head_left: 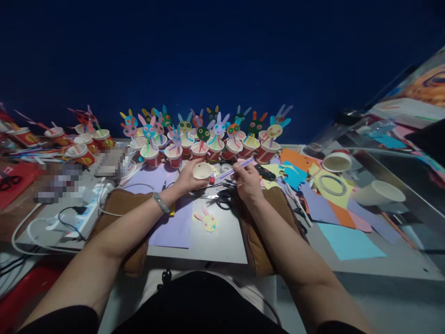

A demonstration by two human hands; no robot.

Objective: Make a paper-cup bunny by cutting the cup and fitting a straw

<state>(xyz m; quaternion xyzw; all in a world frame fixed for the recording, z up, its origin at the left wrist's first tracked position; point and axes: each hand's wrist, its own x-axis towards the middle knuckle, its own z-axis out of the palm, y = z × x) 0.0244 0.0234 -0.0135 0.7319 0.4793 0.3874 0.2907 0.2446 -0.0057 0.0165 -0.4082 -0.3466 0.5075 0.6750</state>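
My left hand [187, 180] is wrapped round a paper cup [202, 171], whose open mouth tips toward me. In my right hand [249, 184], fingers are pinched on a light purple drinking straw [226, 174]; its left end points at the cup and is apart from my left fingers. Just below and between the hands lie black-handled scissors [225, 200]. Nearer to me on the table is a yellow paper rabbit face [210, 223] with pink ears.
Behind my hands stand several paper cups [151, 157] with paper rabbit heads on straws. Brown cushions [278, 227] lie under my forearms. Coloured paper [351, 241], a tape roll [332, 184] and cups are at right; a power strip [91, 208] with cables is at left.
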